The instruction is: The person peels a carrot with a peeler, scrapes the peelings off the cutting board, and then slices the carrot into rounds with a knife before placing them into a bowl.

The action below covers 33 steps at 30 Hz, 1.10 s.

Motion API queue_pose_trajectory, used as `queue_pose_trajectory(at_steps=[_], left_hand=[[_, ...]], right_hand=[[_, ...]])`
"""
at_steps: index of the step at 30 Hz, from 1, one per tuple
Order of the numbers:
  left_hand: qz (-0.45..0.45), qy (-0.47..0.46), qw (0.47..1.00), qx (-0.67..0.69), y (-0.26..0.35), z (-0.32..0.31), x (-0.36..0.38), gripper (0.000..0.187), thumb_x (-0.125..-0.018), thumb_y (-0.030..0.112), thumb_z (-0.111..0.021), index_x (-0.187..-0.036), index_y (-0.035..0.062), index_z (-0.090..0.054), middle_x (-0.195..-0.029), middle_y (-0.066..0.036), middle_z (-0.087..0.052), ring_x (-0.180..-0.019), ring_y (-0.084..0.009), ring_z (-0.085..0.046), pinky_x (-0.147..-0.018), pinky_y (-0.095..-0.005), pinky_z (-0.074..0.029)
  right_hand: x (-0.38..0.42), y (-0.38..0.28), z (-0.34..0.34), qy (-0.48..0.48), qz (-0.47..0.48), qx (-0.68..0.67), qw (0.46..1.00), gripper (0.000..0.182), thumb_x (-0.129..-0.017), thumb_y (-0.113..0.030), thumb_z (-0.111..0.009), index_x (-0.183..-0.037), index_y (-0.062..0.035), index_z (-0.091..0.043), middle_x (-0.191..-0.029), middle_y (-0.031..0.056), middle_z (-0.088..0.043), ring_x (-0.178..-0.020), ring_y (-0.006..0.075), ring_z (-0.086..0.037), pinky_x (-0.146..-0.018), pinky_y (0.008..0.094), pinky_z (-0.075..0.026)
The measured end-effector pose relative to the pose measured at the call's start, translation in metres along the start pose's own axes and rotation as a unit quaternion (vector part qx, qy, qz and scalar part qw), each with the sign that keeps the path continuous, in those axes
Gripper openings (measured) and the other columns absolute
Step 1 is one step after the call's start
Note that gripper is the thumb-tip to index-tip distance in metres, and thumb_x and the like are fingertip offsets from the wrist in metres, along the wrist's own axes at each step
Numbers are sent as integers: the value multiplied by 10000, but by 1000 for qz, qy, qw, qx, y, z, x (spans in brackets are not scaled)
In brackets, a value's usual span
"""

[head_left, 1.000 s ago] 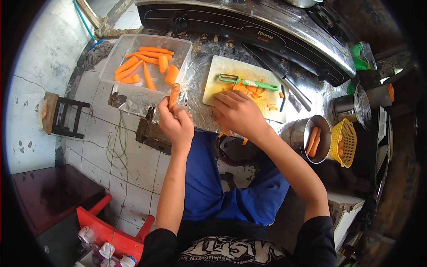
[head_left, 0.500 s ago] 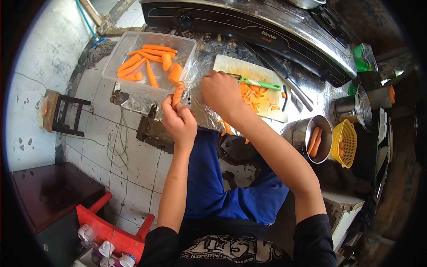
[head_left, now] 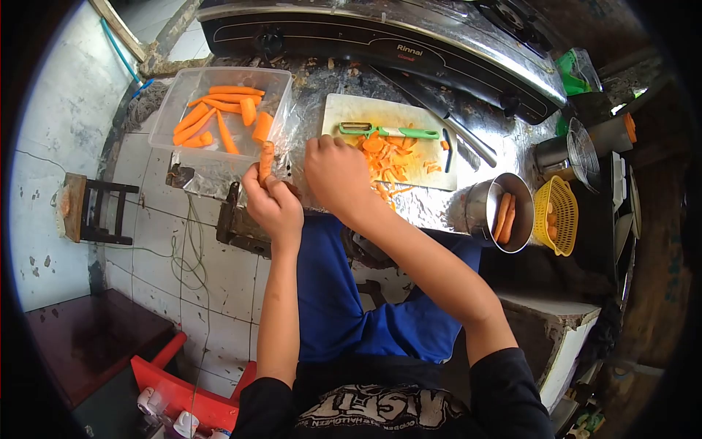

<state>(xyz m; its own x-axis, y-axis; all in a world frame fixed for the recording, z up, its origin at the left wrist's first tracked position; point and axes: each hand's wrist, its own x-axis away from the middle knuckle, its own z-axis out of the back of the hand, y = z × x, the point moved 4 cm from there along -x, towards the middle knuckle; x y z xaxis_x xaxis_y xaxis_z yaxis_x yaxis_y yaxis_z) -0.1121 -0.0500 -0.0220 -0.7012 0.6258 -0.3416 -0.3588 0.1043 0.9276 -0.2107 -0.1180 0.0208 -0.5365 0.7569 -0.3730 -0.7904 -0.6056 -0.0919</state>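
My left hand is closed around a carrot that points up toward a clear plastic box. Beside it, my right hand is curled at the left edge of the white cutting board; whatever its fingers hold, if anything, is hidden. A peeler with a green and white handle lies on the board, above a pile of orange peelings. Several bright, peeled carrots rest in the box. One thick piece leans at its near right corner.
A long knife lies between the board and the black stove. Carrots stand in a metal pot at the right, next to a yellow basket. A red chair and a small stool are on the left.
The view has shifted, so the box, board and pot appear farther left. My right hand has moved down off the peeler's end, which now shows fully. The carrot stays in my left hand.
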Motion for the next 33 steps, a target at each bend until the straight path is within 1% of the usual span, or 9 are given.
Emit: queue_pose_trajectory(at_steps=[1, 3, 8, 13, 15, 18, 22, 28, 33], left_hand=[[8, 2, 1000, 5, 2, 1, 0, 225, -947, 64, -440, -1137, -26, -520, -585, -69, -573, -466, -173, -581, -484, -312, -450], [20, -2, 1000, 17, -1, 0, 2, 224, -947, 62, -440, -1137, -26, -519, -585, -67, -572, -463, -169, -579, -481, -310, -449], [27, -9, 999, 43, -1, -3, 3, 221, -973, 45, -407, -1161, -30, -496, -589, -49, -554, -456, -119, -532, -455, -257, -436], [46, -8, 998, 49, -2, -1, 1, 206, -957, 59, -437, -1128, -23, -516, -572, -48, -557, -451, -145, -568, -461, -292, -443], [41, -10, 998, 47, -2, 0, 0, 205, -955, 55, -435, -1125, -24, -516, -569, -47, -555, -455, -143, -569, -460, -291, -442], [23, -13, 999, 39, 0, 0, 0, 208, -956, 40, -417, -1131, -27, -506, -570, -49, -553, -446, -131, -549, -456, -274, -441], [6, -15, 998, 56, -1, -1, 2, 224, -955, 32, -393, -1147, -32, -491, -570, -52, -553, -434, -121, -529, -455, -260, -446], [8, -20, 997, 78, -11, 3, 3, 231, -939, 49, -431, -1152, -22, -486, -589, -38, -558, -467, -137, -582, -470, -276, -466], [-8, -17, 995, 101, -4, 4, 3, 242, -969, 95, -416, -1170, -30, -472, -632, -65, -581, -475, -141, -583, -481, -277, -474]], right_hand=[[6, 6, 5, 0, 0, 1, 1000, 149, -767, -146, -681, -831, -16, -644, -773, 104, -668, -762, 278, -697, -626, 380, -550], [21, 32, 20, 42, -96, -179, 978, 139, -781, -135, -648, -824, -8, -613, -760, 155, -651, -690, 331, -672, -613, 431, -548], [48, 94, 52, 30, -112, -254, 960, 71, -805, -69, -650, -856, -20, -654, -800, 150, -658, -681, 350, -652, -632, 422, -530], [31, 133, 53, -2, -123, -168, 978, 170, -807, -18, -663, -976, -23, -679, -924, 146, -674, -791, 288, -684, -717, 359, -541], [25, 142, 48, -22, -131, -143, 981, 230, -796, -29, -673, -1025, -36, -686, -1002, 135, -672, -898, 306, -671, -801, 385, -539], [18, 144, 44, -59, -38, -92, 993, 316, -790, -89, -696, -1103, -47, -686, -1055, 104, -679, -1055, 344, -609, -921, 430, -501], [10, 147, 44, -90, -34, -53, 994, 269, -829, -114, -684, -1089, -45, -684, -1091, 107, -681, -1072, 337, -606, -910, 425, -499], [-8, 122, 67, 23, -96, -131, 986, 190, -933, -186, -615, -1033, -27, -646, -956, 181, -683, -822, 404, -666, -706, 474, -530], [-19, 53, 29, -2, -181, -290, 940, 250, -886, -164, -666, -1058, 18, -658, -844, 199, -710, -761, 395, -689, -717, 444, -556]])
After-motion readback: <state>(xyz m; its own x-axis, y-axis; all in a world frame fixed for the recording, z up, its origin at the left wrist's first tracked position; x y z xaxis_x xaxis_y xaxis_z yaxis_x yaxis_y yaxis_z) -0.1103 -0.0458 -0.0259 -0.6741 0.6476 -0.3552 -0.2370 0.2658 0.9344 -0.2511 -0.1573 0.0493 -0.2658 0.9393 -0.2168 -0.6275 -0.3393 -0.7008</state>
